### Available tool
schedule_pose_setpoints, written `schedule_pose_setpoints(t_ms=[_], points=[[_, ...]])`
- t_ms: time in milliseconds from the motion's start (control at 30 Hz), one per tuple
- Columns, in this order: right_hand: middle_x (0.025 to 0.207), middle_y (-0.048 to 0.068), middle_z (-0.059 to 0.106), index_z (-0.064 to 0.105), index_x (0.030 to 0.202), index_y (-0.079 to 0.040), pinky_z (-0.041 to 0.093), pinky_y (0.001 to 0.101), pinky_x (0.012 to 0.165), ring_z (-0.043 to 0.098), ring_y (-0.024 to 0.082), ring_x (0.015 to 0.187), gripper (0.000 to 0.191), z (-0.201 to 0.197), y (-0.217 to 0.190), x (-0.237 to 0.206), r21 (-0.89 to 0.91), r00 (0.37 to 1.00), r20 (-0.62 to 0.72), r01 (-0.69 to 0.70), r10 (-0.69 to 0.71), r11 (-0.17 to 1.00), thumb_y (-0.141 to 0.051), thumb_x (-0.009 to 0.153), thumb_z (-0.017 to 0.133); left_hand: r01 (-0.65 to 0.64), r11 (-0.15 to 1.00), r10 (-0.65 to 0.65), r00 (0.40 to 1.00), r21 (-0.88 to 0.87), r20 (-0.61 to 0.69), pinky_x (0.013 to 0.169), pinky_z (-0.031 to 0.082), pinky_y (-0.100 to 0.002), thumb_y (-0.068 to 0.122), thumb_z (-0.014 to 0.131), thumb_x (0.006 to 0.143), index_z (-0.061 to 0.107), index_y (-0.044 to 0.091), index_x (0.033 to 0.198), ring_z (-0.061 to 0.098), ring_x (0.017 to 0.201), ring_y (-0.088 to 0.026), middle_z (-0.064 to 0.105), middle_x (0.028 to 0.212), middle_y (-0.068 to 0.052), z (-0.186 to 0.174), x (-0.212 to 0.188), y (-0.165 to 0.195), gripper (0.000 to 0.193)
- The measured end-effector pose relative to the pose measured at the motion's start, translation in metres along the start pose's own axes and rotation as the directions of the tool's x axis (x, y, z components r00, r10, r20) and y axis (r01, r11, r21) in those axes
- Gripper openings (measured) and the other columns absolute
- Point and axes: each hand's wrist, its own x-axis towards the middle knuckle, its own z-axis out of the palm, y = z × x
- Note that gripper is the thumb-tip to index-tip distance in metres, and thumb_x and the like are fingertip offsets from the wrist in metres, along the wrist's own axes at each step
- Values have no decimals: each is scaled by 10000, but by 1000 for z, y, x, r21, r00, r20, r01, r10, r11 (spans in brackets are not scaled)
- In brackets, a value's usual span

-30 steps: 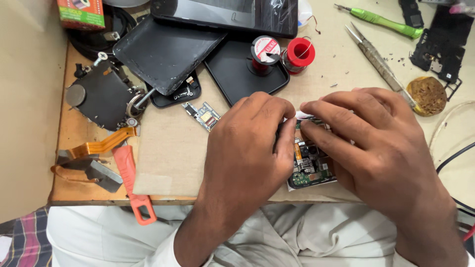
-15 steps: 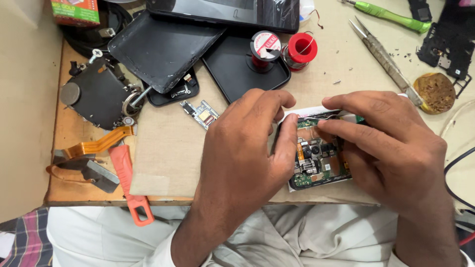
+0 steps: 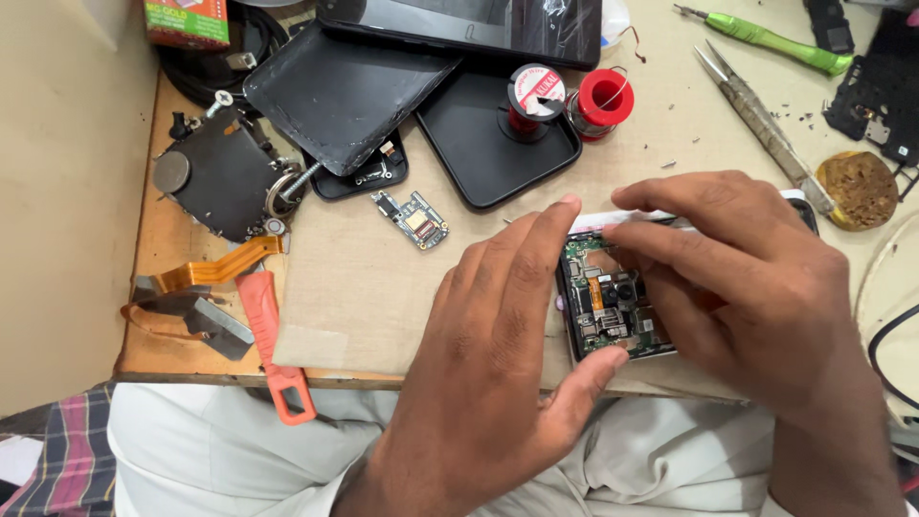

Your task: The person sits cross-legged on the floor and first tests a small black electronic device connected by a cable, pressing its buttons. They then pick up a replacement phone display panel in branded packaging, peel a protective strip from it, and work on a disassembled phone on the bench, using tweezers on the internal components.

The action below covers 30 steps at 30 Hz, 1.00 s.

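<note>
Cluttered and sand-coloured, the table (image 3: 383, 287) ran across the frame, its near edge along the bottom. At lower centre the left hand (image 3: 498, 354) lay spread flat, its forefinger on the top edge and its thumb on the bottom edge of an opened phone (image 3: 613, 306), so it was clamped on the phone's left end. From the right the right hand (image 3: 747, 287) reached over the same phone, its fingers (image 3: 661, 239) pressed down on the exposed green circuit board; whether they pinched any part, I could not tell. The phone lay flat on the table at centre right, half hidden under both hands.

Just left of the left hand's fingertips sat a small loose circuit board (image 3: 418, 218). Above the hands stood a black-and-white solder spool (image 3: 532, 94) on a dark phone back cover (image 3: 479, 163), with a red spool (image 3: 603, 101) beside it. At upper right lay metal tweezers (image 3: 756, 110) and a green-handled screwdriver (image 3: 775, 40). At lower left an orange tool (image 3: 273, 345) hung over the table edge, near an orange ribbon cable (image 3: 211, 273).
</note>
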Motion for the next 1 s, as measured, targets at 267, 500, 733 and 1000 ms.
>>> schedule_pose_setpoints(t_ms=[267,500,733,1000], points=[[1104,159,715,721,1050,34,550,381,872,717,286,1019,282,5,0,3,21,1000,23,-22,22,1000,101,776,728,16,1000,-17,998,15,56,1150,390,-465,313,828,854,282,6,1610,531,1357,-331,538,1481,-174,2,3,-7,981],[1139,166,704,718,1035,3,551,393,898,707,302,1054,290,5,4,1,57,999,33,-15,13,998,90,758,711,24,1000,-25,996,15,88,1090,398,-456,299,839,848,292,2,1593,547,1311,-307,580,1404,-119,2,6,-7,971],[1135,173,701,728,1028,-6,550,402,902,702,320,1056,322,5,4,-1,36,1000,25,-8,7,999,89,721,713,-9,1000,9,1000,6,26,1077,405,-456,276,831,819,299,2,1547,543,1292,-322,536,1441,-167,0,6,-5,943],[1082,175,710,713,1046,36,551,390,873,708,309,1010,311,6,-1,2,23,1000,18,-21,21,1000,130,750,703,-17,999,16,999,34,50,1107,408,-442,319,831,875,280,-5,1611,547,1333,-296,569,1453,-127,3,2,-9,974]])
